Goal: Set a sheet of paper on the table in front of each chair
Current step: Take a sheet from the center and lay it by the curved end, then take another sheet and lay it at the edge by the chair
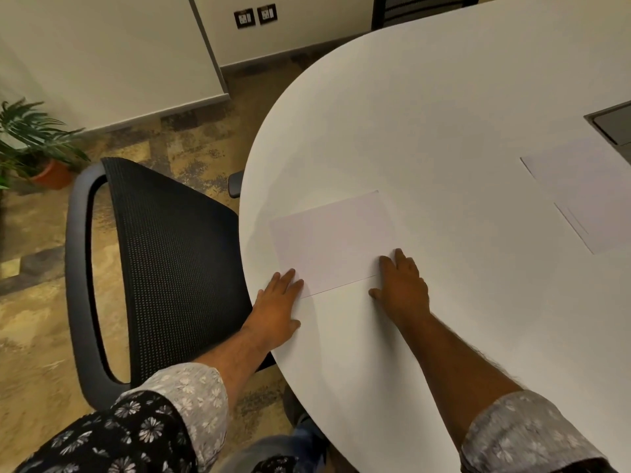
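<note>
White oval table (pixel 444 114) fills the right of the view, w/ patterned carpet, a potted plant (pixel 30 145) and wall sockets (pixel 255 16) seen beyond its edge. One sheet of paper (pixel 333 240) is laid flat on the tabletop, near the curved rim and directly in front of the black mesh chair (pixel 164 254), which is pushed up against the table. That place is judged done, or nearly: only squaring-up seems left. Further sheets (pixel 587 192) are seen lying near the right edge of the view, at least two overlapped, beside a grey inset panel (pixel 611 124); whether they are a supply stack or already set for another seat can't be told. Part of a second chair (pixel 423 8) is visible at the far side, w/ no paper seen in front of it, so at least that place is judged still to be served. Other chairs aren't in view.

Left hand (pixel 278 303) is laid flat, palm down, fingers extended and together, w/ fingertips resting on the sheet's near-left corner; nothing is gripped. Right hand (pixel 403 285) is likewise flattened, fingers spread a little, pressed on the sheet's near-right corner; nothing is held. Both forearms are stretched forward over the table edge, sleeves rolled back, approx. parallel.
</note>
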The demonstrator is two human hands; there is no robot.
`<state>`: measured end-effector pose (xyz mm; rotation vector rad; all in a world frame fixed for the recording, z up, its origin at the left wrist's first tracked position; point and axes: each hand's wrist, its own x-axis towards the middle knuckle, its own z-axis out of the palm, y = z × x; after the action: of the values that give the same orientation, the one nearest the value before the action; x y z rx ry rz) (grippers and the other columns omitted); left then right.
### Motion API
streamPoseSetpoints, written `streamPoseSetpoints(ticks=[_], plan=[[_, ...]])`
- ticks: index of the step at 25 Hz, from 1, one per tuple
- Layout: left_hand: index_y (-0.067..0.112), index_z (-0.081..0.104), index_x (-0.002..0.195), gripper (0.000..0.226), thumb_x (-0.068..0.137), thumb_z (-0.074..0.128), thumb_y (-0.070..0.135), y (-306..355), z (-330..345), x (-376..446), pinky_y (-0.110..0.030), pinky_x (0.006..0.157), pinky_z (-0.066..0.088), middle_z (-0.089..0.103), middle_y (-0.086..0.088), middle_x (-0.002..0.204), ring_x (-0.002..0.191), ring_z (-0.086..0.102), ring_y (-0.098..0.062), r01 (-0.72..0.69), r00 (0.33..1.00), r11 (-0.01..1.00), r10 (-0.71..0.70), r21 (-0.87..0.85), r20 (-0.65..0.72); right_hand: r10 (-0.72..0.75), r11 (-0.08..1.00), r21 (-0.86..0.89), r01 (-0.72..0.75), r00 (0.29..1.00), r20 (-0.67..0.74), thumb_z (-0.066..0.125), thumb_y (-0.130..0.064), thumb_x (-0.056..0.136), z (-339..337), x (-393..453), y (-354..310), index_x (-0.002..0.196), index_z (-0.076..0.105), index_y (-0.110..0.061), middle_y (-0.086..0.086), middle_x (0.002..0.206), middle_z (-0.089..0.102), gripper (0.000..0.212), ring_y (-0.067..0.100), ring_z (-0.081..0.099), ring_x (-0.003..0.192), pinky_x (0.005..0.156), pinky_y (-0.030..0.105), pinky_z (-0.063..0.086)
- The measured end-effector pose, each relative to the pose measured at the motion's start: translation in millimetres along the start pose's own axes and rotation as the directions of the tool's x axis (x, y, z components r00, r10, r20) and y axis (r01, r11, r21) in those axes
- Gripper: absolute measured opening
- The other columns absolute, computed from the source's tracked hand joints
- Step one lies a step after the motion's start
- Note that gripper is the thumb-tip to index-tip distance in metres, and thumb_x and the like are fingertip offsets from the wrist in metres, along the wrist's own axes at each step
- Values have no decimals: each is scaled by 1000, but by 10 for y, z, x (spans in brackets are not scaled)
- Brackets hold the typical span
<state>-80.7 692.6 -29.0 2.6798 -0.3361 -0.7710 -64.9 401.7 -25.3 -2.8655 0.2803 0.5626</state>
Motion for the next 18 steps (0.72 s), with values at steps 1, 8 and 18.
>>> streamPoseSetpoints(ticks=[1,8,18], plan=[[26,18,167,93,92,74,25,10,9,-11,-57,130,15,-1,5,177,164,-4,-25,0,1000,1000,0,-16,-13,-9,1000,-4,9,1000,0,73,-39,94,-18,-33,-9,159,30,-24,8,175,10,80,34,16,159,117,55,38],[31,48,151,68,91,79,27,726,122,-262,-31,125,28,25,11,170,157,24,-14,-100,974,919,13,-380,-225,69,980,193,-58,996,-53,74,-40,92,-212,-515,287,161,32,-28,3,173,21,81,27,25,157,118,48,38],[24,67,132,44,90,81,21,2450,10,96,-29,111,39,48,5,152,142,45,-12,-305,932,767,119,-564,-342,300,856,496,-145,921,-248,71,-40,95,-745,-1036,1441,147,51,-27,-3,151,52,57,22,53,135,107,45,49]])
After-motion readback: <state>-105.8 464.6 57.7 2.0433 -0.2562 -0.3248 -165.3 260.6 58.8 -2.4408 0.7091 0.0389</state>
